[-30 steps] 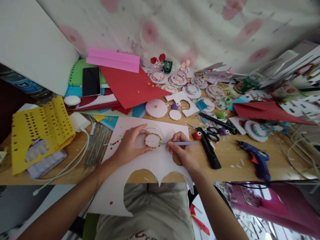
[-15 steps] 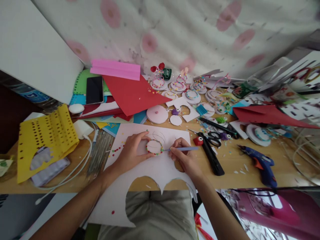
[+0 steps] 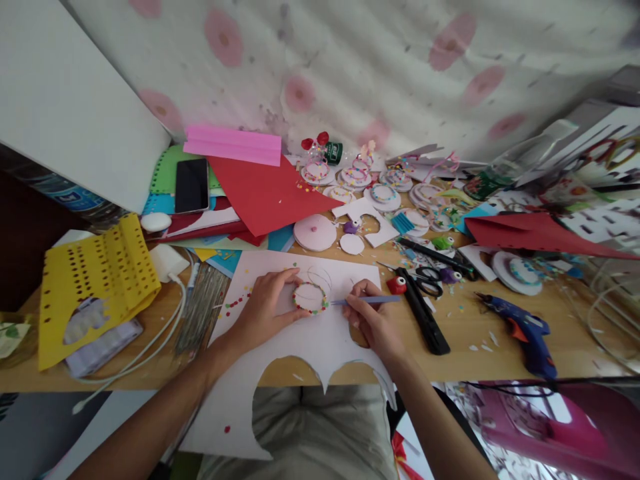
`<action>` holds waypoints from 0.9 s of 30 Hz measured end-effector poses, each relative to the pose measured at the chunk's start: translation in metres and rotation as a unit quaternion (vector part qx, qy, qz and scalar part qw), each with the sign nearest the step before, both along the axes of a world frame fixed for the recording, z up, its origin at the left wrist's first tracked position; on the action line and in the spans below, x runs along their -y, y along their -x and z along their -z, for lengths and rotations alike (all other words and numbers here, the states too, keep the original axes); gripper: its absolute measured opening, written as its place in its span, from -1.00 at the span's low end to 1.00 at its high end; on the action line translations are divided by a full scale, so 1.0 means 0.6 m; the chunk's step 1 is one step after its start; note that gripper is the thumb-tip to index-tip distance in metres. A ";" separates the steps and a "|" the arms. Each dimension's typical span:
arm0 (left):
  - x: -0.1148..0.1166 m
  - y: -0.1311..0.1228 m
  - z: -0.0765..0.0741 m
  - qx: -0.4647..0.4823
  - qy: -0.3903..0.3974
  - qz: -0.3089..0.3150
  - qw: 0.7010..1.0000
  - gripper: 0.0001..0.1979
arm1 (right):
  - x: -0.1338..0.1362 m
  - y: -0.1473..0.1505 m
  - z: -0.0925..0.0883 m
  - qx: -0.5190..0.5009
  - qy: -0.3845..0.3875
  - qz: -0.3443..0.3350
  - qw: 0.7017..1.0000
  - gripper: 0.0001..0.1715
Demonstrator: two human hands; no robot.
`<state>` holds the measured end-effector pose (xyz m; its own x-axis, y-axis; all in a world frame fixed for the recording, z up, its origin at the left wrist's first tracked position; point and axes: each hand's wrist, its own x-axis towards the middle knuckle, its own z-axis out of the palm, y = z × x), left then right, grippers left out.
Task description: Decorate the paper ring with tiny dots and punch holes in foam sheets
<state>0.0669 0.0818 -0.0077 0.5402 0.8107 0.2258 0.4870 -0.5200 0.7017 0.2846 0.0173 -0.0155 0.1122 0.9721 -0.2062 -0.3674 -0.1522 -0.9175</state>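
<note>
Pinching the beaded ring (image 3: 322, 309), left hand (image 3: 265, 303) leaves card's scalloped edge (image 3: 325, 377) free.

Far: pink-flowered curtain (image 3: 320, 60), bottle with green label (image 3: 333, 153) near its foot. Far left: black-screened phone (image 3: 192, 185) on green perforated paper (image 3: 164, 175), pink paper strip (image 3: 233, 144) overlapping large red sheet (image 3: 273, 195). Left: yellow perforated sheet (image 3: 103, 267) partly over pale case (image 3: 111, 347); white charger (image 3: 169, 262) alongside, white cable (image 3: 79, 405) over near edge of wooden desk (image 3: 465, 367). Right: red craft punch (image 3: 397, 285) just left of long black tool (image 3: 425, 317), function unclear. Farther right: black-handled scissors (image 3: 430, 281), purple punch (image 3: 451, 275), green punch (image 3: 442, 242). Far right: blue glue gun (image 3: 527, 327), orange trigger, nozzle pointing left; red folded paper (image 3: 530, 233) beyond. Near right, below desk level: pink plastic item (image 3: 595, 423).
</note>
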 end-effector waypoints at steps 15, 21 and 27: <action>0.002 0.000 0.003 -0.007 0.000 -0.020 1.000 -0.27 | 0.004 0.000 -0.007 0.013 -0.016 0.060 0.998 -0.66; 0.009 -0.001 0.007 0.018 0.008 -0.031 0.999 -0.20 | 0.038 -0.027 -0.016 0.214 -0.021 0.023 0.976 -0.76; -0.007 0.041 -0.047 0.008 -0.089 -0.058 0.994 -0.59 | 0.049 -0.033 -0.007 0.338 -0.067 0.011 0.939 -0.78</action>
<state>0.0424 0.0859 0.0203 0.4395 0.8139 0.3801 0.5404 -0.5776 0.6118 0.3044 -0.0122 -0.0111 0.1940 0.9800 0.0444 0.3046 -0.0172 -0.9523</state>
